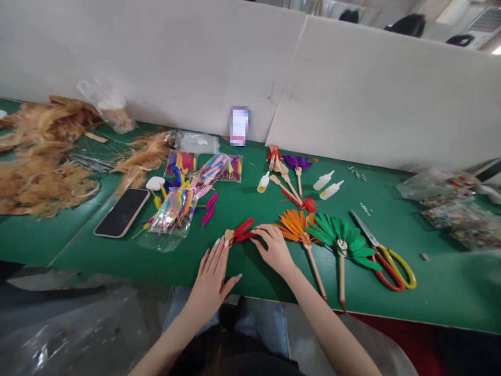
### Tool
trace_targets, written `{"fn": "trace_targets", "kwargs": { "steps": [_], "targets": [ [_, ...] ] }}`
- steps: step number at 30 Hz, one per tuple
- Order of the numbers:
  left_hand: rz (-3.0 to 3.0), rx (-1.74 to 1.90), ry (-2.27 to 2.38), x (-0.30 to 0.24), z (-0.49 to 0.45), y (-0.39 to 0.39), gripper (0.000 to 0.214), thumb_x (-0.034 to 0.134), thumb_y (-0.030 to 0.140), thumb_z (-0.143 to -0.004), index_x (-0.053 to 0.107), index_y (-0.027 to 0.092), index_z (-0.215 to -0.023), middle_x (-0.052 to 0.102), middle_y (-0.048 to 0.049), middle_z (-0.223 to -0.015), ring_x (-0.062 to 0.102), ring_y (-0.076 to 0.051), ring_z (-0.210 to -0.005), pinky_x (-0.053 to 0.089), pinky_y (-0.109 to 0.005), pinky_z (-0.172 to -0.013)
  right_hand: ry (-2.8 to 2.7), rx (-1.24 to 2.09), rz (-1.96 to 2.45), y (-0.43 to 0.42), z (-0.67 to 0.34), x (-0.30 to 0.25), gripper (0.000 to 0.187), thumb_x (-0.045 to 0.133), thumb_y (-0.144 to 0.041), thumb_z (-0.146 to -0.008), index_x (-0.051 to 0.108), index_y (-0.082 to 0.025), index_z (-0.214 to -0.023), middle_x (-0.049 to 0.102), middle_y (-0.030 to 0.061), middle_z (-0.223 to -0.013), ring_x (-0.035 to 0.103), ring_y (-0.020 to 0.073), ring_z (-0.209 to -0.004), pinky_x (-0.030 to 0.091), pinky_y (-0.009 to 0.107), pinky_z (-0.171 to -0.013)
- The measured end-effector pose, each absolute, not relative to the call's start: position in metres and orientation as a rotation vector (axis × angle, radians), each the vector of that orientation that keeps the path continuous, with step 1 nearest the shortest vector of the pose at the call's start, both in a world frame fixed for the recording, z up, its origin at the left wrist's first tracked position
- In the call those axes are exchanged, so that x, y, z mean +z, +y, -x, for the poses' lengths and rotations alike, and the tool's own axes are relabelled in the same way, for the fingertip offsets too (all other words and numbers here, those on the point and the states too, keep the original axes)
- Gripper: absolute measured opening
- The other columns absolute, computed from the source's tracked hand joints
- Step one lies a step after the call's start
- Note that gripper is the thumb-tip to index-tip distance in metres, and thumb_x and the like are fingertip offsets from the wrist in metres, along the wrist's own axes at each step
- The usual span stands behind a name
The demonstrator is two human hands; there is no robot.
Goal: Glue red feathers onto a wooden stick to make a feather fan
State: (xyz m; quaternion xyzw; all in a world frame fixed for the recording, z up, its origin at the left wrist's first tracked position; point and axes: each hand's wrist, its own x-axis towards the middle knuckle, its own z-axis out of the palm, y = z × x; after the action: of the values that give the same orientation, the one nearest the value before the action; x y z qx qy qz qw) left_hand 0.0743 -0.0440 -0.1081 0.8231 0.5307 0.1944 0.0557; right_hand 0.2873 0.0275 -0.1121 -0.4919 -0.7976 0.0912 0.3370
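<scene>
My left hand [211, 277] lies flat on the green table [430, 282], fingers stretched out, its fingertips pressing the small wooden piece [229, 236] at the base of two red feathers [243, 231]. My right hand [274, 248] rests beside it, fingers curled down onto the ends of the same red feathers. Just right of that hand lie an orange feather fan [294, 227] and a green feather fan [340, 237], each on a wooden stick.
Red-and-yellow scissors [387, 256] lie to the right. Small glue bottles [327, 186], a purple fan [297, 164] and wooden sticks sit behind. Bags of coloured feathers [180, 209], a phone [122, 212] and tan feather heaps [43, 177] fill the left. White boards wall the back.
</scene>
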Motion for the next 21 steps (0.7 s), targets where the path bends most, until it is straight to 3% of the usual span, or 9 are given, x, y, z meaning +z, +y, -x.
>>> {"fn": "trace_targets", "kwargs": {
  "steps": [6, 16, 21],
  "targets": [
    [-2.574, 0.556, 1.602, -0.109, -0.076, -0.037, 0.08, 0.042, 0.047, -0.09, -0.002, 0.016, -0.148, 0.03, -0.014, -0.149, 0.023, -0.026, -0.139, 0.028, -0.044, -0.109, -2.087, 0.179, 1.28, 0.021, -0.288, -0.114, 0.016, 0.054, -0.018, -0.086, 0.061, -0.023, -0.1, 0.063, 0.0069, -0.102, 0.055, 0.0227, -0.1, 0.043, 0.046, -0.094],
    [-2.606, 0.562, 1.642, -0.108, -0.08, -0.036, 0.078, 0.04, 0.051, -0.09, 0.003, 0.016, -0.149, 0.031, -0.0144, -0.148, 0.028, -0.026, -0.137, 0.028, -0.044, -0.109, -2.058, 0.175, 1.285, 0.017, -0.291, -0.106, 0.025, 0.051, -0.023, -0.089, 0.059, -0.023, -0.113, 0.064, 0.0078, -0.108, 0.057, 0.0212, -0.104, 0.042, 0.045, -0.097],
    [-2.606, 0.557, 1.647, -0.108, -0.08, -0.036, 0.078, 0.042, 0.051, -0.089, 0.004, 0.016, -0.149, 0.029, -0.0148, -0.149, 0.028, -0.027, -0.137, 0.029, -0.044, -0.108, -2.277, 0.232, 1.276, 0.013, -0.289, -0.105, 0.044, 0.045, -0.029, -0.092, 0.043, -0.025, -0.136, 0.043, 0.0104, -0.141, 0.036, 0.0242, -0.133, 0.032, 0.05, -0.107]
  ]
}}
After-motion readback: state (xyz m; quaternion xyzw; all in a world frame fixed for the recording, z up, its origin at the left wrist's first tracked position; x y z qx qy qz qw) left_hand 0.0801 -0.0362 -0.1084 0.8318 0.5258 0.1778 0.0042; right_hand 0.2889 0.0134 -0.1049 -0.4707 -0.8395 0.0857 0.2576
